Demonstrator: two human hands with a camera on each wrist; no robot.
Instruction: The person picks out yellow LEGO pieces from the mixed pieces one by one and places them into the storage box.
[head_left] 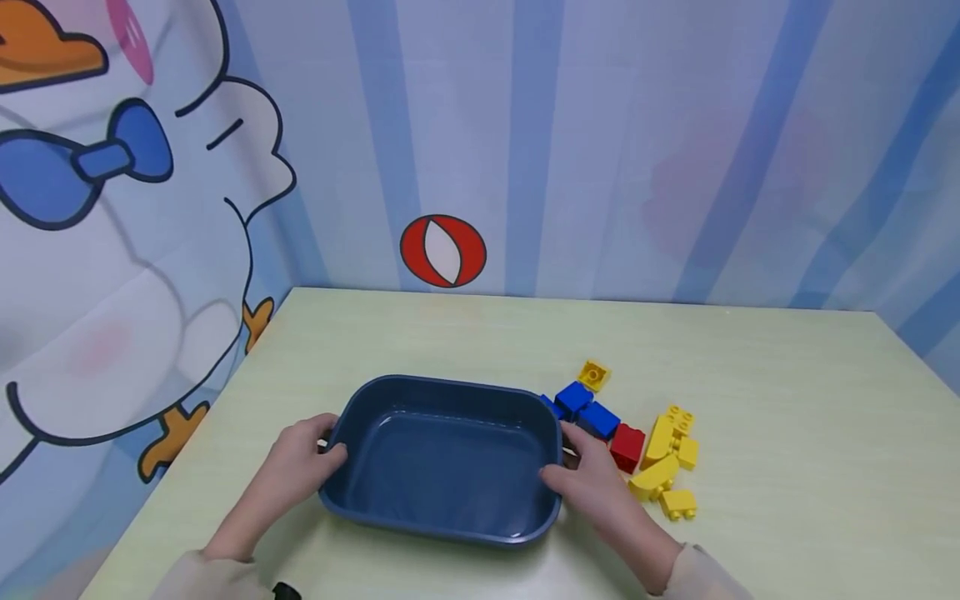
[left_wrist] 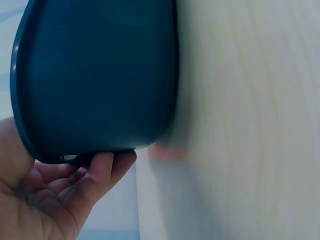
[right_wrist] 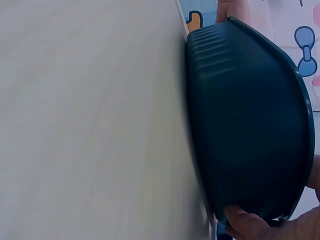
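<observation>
A dark blue rectangular tray with rounded corners and nothing in it sits low over the table, between both hands. My left hand grips its left end, thumb over the rim and fingers curled underneath, as the left wrist view shows. At the opposite end my right hand holds the rim the same way, thumb on top. In the right wrist view the tray's outer wall stands close by the tabletop, with a fingertip pressed against its side.
Right of the tray lie blue bricks, a red brick and several yellow bricks, partly behind the right hand. One yellow brick lies farther back. The pale table meets a striped cloth backdrop at its rear edge.
</observation>
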